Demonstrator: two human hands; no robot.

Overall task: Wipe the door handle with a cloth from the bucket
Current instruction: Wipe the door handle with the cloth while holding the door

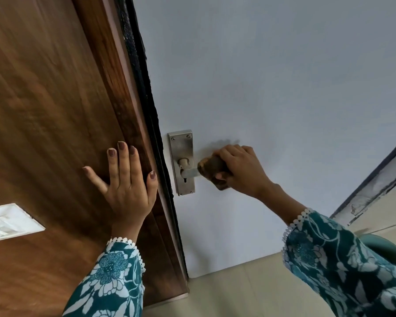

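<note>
A home doorway: pale painted door (pixel 272 88), wooden frame (pixel 55 110), wall switch plate (pixel 7 221), tiled floor (pixel 249 291).

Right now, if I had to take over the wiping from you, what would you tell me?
Left hand: open, flat on the brown wooden frame, just bracing.
Right hand: closed around the brown cloth, which is wrapped over the lever of the door handle.
The handle sits on a metal plate on the pale door. The edge of something round and teal shows at lower right; I cannot tell whether it is the bucket.
Done: the cloth is out and on the lever.
Left: wipe the bare lever stub near the plate, and the plate too if you want. I cannot tell how clean it is.
</note>
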